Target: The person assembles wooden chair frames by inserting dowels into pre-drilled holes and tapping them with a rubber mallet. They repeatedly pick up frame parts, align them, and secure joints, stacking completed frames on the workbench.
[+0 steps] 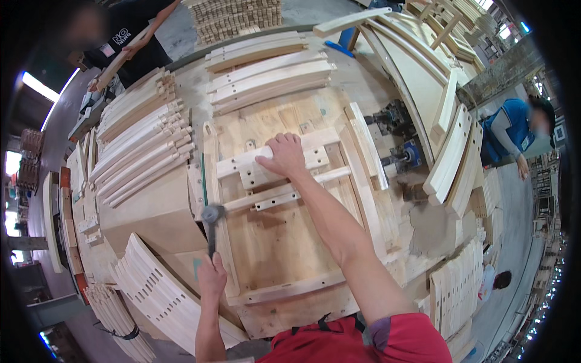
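Observation:
My left hand (pixel 212 275) is closed around the handle of a mallet (pixel 213 213). The mallet's dark, round head is beside the left side of a pale wooden frame (pixel 366 212). My right hand (pixel 283 156) lies over a wide wooden rail (pixel 321 140), its fingers curled over the far edge and its thumb pointing left. Below that rail is a short block with dark holes (pixel 257 177), partly hidden by my right hand and wrist. A narrower crosspiece (pixel 333 175) runs across the frame, passing under my right forearm, with another drilled block (pixel 277 201) against it.
Stacked wooden rails (pixel 272 81) lie beyond the frame, and turned-end slats (pixel 142 142) are piled at left. Slotted curved boards (pixel 151 284) rest at the near left. Metal clamps (pixel 402 154) stand right of the frame. One person (pixel 133 42) holds wood at far left; another (pixel 511 130) is at right.

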`<state>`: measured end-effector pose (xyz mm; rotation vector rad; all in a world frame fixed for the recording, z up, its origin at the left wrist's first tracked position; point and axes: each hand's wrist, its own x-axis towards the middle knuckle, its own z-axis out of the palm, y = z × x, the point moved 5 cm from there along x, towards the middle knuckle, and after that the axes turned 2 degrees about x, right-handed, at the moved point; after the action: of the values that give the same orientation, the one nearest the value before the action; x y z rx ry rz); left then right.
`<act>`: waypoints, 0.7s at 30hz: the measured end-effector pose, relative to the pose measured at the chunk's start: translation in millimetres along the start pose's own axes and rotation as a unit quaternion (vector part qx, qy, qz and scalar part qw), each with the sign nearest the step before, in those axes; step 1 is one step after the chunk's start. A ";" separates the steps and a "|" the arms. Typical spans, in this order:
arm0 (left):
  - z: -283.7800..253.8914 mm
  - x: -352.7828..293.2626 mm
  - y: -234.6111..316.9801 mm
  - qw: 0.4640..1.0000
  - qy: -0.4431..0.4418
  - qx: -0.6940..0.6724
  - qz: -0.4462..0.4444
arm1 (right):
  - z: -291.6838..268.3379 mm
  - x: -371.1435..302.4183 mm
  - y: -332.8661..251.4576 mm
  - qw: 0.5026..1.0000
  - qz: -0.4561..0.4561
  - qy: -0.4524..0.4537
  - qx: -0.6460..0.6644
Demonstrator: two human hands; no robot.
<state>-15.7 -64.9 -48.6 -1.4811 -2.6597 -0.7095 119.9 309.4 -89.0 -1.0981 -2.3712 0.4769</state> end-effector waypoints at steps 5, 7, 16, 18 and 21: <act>-39.2 22.1 36.8 0.908 -0.189 -0.341 -0.153 | -7.6 -17.1 25.6 0.999 0.030 -0.031 -0.013; -42.7 -23.0 29.0 0.874 -0.246 -0.381 -0.175 | -19.0 -21.7 19.9 0.999 0.017 -0.033 0.034; -12.9 -242.5 75.2 0.697 -0.614 -0.322 -0.182 | -150.2 -269.0 34.7 0.939 0.314 0.041 -0.133; -16.9 -264.3 85.9 0.659 -0.599 -0.378 -0.255 | -186.2 -313.7 33.2 0.891 0.444 -0.041 -0.081; 5.8 -273.7 105.5 0.707 -0.622 -0.282 -0.186 | -235.2 -344.3 83.8 0.873 0.475 -0.105 -0.042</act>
<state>221.7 -235.1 -76.4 -2.1007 -4.1346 -0.6998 495.7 118.5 -31.9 -2.3389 -1.8559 0.8436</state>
